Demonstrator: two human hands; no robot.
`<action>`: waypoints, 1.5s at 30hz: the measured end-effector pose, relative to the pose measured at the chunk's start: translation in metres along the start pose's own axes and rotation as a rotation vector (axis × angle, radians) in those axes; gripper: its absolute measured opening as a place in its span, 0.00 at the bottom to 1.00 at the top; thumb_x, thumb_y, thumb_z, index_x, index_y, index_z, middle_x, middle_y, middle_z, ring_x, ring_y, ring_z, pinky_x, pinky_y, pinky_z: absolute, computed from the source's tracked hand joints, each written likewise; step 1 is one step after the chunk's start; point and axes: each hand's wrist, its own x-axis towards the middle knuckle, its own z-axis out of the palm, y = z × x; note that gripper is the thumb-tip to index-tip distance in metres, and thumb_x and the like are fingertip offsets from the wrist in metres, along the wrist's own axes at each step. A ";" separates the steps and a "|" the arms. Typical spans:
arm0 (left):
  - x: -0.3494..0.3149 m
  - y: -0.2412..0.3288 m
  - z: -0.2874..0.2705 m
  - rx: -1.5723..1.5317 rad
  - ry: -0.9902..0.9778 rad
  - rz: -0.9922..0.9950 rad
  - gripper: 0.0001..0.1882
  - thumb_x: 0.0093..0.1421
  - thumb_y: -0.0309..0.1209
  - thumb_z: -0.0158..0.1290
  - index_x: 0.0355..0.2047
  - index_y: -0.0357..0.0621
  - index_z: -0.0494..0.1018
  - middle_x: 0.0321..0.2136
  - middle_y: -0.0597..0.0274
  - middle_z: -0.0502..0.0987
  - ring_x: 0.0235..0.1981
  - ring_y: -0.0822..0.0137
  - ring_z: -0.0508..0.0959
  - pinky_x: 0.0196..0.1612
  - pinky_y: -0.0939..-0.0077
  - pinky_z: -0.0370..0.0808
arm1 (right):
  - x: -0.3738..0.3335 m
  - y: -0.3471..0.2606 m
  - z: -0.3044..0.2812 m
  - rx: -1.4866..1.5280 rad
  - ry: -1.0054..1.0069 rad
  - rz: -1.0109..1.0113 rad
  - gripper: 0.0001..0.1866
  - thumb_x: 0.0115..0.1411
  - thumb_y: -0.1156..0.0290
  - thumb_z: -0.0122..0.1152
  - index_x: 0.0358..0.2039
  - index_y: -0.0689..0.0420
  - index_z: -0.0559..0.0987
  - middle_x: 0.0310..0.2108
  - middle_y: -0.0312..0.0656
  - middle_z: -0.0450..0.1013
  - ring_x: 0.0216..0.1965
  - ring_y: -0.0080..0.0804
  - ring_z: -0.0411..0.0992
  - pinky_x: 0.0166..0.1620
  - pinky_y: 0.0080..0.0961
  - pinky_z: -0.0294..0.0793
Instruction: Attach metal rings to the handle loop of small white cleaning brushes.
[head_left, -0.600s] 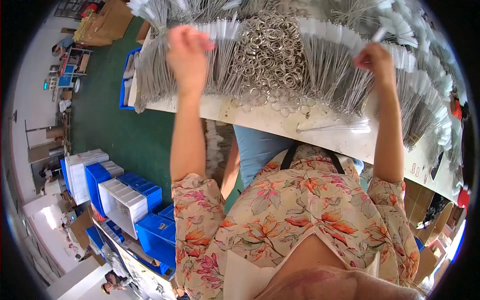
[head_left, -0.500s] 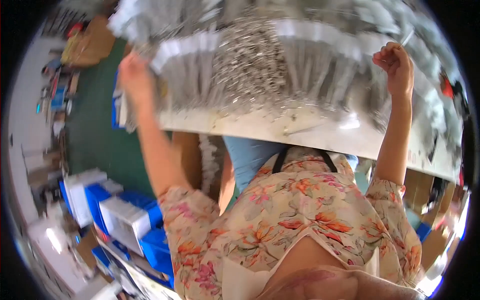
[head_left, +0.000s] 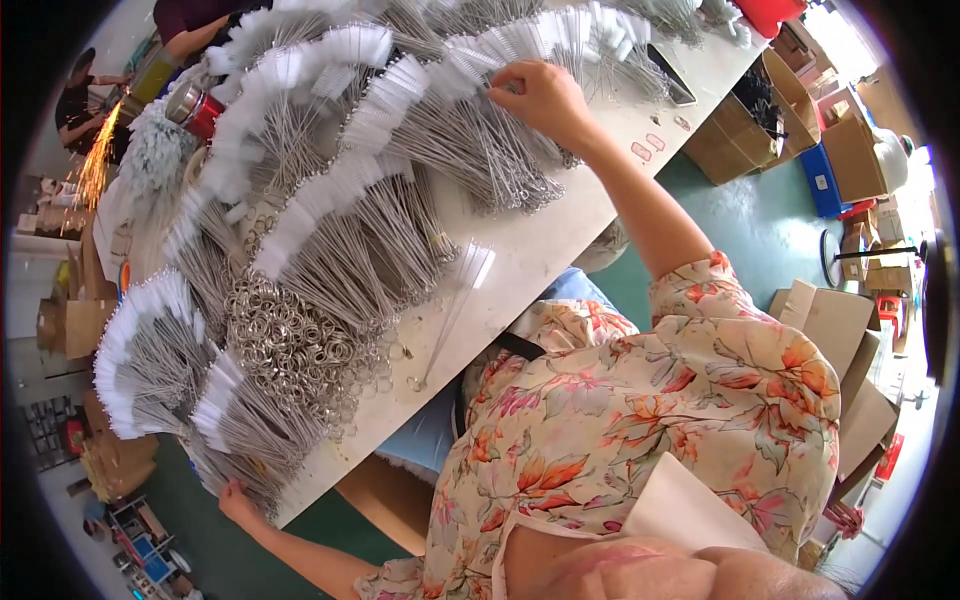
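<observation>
Bundles of thin wire brushes (head_left: pixel 335 250) with white bristle heads and looped wire handles cover the table. My left hand (head_left: pixel 240 503) is at the table's near left corner, against the handle ends of a brush bundle (head_left: pixel 262 415); its fingers are bent, and what they pinch is hidden. Over the brushes at the far right is my right hand (head_left: pixel 543 97), its fingers curled together beside the white bristle heads; anything between them is too small to make out. A heap of metal rings (head_left: pixel 295 340) lies among the bundles. One loose brush (head_left: pixel 453 310) lies apart near the front edge.
The white table (head_left: pixel 520 250) slants across the view. A dark phone-like slab (head_left: pixel 672 75) and a red-and-silver cylinder (head_left: pixel 195 110) lie on it. Cardboard boxes (head_left: pixel 745 130) stand to the right. At the far left a person (head_left: pixel 90 105) works amid flying sparks; another person's arm (head_left: pixel 195 38) shows behind the table.
The view has turned, so the table now slants and more of it shows. My left hand has come to the near left corner; my right hand is over the far right bundles.
</observation>
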 end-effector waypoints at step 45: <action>-0.275 0.364 0.174 -0.801 -0.353 0.923 0.14 0.56 0.20 0.47 0.44 0.38 0.70 0.27 0.60 0.72 0.22 0.74 0.74 0.24 0.83 0.70 | -0.082 -0.161 0.017 1.131 -0.719 -0.198 0.12 0.61 0.68 0.50 0.43 0.59 0.71 0.37 0.39 0.69 0.42 0.25 0.66 0.42 0.23 0.68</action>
